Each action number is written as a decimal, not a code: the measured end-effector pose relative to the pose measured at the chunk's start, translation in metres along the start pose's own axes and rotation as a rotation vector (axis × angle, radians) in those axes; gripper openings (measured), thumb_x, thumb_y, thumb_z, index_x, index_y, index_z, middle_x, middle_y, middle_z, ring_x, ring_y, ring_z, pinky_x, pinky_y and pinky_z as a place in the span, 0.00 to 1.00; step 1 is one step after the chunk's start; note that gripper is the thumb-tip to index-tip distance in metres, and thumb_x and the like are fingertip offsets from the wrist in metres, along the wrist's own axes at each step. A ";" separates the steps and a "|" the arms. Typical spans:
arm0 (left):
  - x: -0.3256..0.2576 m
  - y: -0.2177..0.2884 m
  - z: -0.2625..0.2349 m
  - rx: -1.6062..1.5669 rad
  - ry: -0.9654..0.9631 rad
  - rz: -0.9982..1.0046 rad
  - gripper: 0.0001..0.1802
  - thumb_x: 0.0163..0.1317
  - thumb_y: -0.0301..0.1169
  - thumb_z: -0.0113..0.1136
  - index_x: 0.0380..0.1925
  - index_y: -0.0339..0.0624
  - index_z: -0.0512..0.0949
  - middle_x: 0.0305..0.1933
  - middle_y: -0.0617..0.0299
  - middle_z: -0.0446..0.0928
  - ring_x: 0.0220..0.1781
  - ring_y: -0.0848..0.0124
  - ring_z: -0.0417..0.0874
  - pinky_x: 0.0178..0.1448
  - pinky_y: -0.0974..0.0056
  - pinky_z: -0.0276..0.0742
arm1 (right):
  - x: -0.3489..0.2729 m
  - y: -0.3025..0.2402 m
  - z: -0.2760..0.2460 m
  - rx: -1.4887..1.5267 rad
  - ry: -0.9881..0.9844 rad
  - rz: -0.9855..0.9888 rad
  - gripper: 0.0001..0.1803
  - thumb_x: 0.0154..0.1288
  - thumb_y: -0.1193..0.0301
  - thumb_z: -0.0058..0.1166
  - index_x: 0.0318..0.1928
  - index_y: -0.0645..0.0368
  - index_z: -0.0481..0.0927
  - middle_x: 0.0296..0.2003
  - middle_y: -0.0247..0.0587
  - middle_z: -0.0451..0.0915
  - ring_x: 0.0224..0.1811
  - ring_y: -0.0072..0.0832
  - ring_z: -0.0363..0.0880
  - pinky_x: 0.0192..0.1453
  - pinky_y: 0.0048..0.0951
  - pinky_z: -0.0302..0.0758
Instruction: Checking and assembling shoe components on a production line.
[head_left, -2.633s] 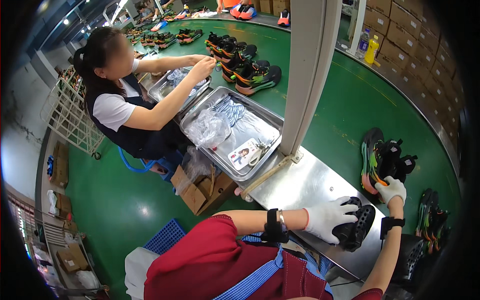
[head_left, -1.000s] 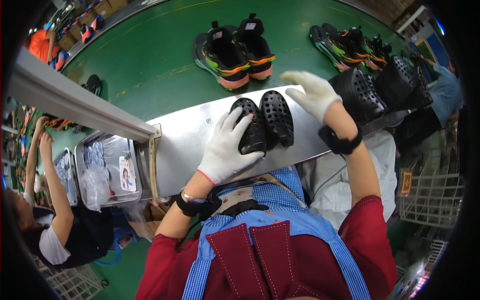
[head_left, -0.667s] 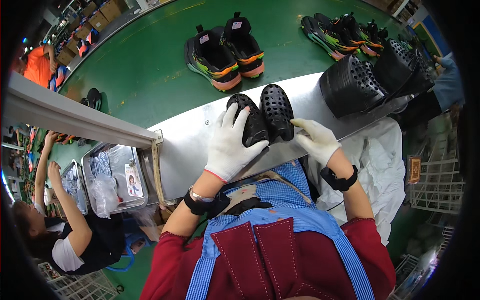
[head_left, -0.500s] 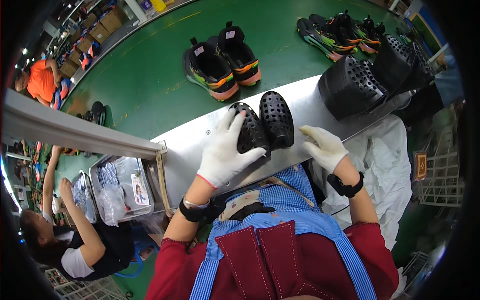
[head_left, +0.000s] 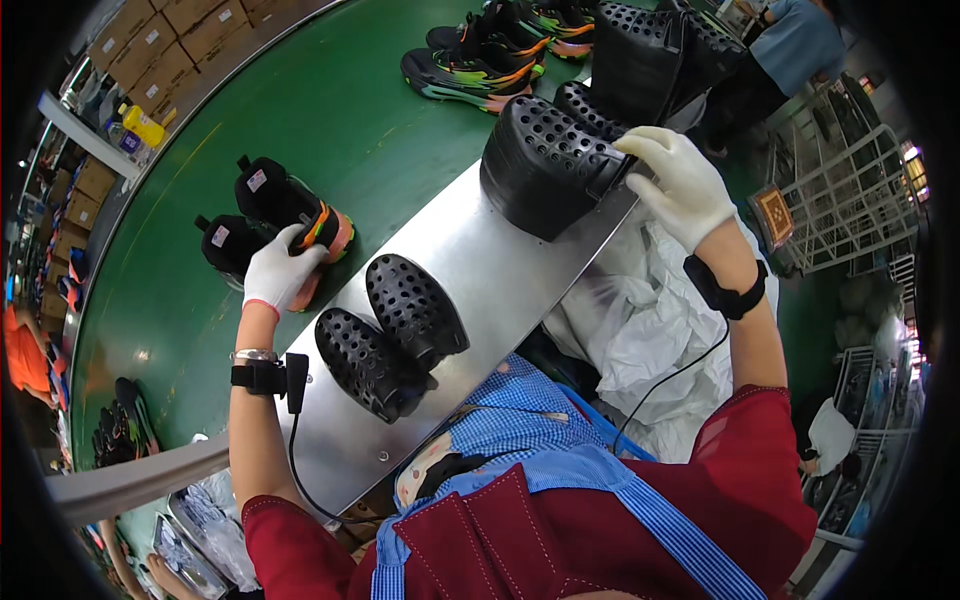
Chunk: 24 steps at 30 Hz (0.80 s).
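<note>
A pair of black sneakers (head_left: 268, 200) with orange-green trim and pinkish soles stands on the green surface. My white-gloved left hand (head_left: 283, 268) is closed over the toe end of the nearer sneaker; its fingertips are partly hidden against the shoe. Beside it, two black perforated shoe-tree toe pieces (head_left: 412, 305) lie on the metal ledge (head_left: 500, 285). Farther right stands a nested stack of the same black toe pieces (head_left: 545, 165). At the narrow end of this stack is my gloved right hand (head_left: 680, 190), thumb and fingers apart, the fingertips at its edge.
More black sneakers (head_left: 470, 65) sit beyond the stack, beside another tall stack of toe pieces (head_left: 640, 55). White plastic sheeting (head_left: 640, 310) hangs below the ledge. A wire rack (head_left: 840, 190) and a person in blue (head_left: 795, 45) are at the right. A metal rail (head_left: 150, 475) crosses lower left.
The view has swung right. My left hand has left the two loose toe pieces and gone to the sneaker. My right hand has moved from beside those pieces to the stack.
</note>
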<state>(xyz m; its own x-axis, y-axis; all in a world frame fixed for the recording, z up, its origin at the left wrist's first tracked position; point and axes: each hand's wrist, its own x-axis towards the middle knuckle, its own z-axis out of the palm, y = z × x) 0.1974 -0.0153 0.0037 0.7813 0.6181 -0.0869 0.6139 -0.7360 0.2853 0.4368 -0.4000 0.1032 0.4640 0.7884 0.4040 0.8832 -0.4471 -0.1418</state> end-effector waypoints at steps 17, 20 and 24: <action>-0.011 -0.012 -0.014 -0.130 0.236 0.182 0.35 0.54 0.43 0.64 0.62 0.45 0.69 0.53 0.47 0.76 0.52 0.53 0.80 0.55 0.57 0.76 | 0.024 0.003 -0.032 -0.083 -0.190 -0.168 0.19 0.47 0.81 0.60 0.44 0.59 0.76 0.44 0.42 0.77 0.49 0.41 0.77 0.52 0.34 0.76; -0.035 0.007 -0.037 -0.519 0.246 0.174 0.35 0.59 0.42 0.62 0.64 0.39 0.67 0.58 0.49 0.74 0.57 0.59 0.78 0.59 0.60 0.74 | 0.025 -0.040 -0.048 0.001 -0.065 -0.196 0.20 0.48 0.79 0.61 0.44 0.58 0.77 0.45 0.42 0.77 0.47 0.39 0.78 0.50 0.32 0.77; -0.072 0.045 -0.054 -1.414 -0.152 0.319 0.36 0.69 0.46 0.49 0.70 0.38 0.56 0.64 0.50 0.69 0.68 0.58 0.69 0.70 0.56 0.66 | 0.041 -0.128 -0.033 0.289 -0.040 -0.400 0.18 0.49 0.77 0.62 0.44 0.57 0.77 0.46 0.41 0.78 0.47 0.39 0.78 0.50 0.32 0.77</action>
<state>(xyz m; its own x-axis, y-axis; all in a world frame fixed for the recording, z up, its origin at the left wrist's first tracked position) 0.1624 -0.0780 0.0743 0.9198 0.3828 0.0861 -0.1350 0.1028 0.9855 0.3403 -0.3246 0.1679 0.0817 0.8925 0.4436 0.9729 0.0251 -0.2297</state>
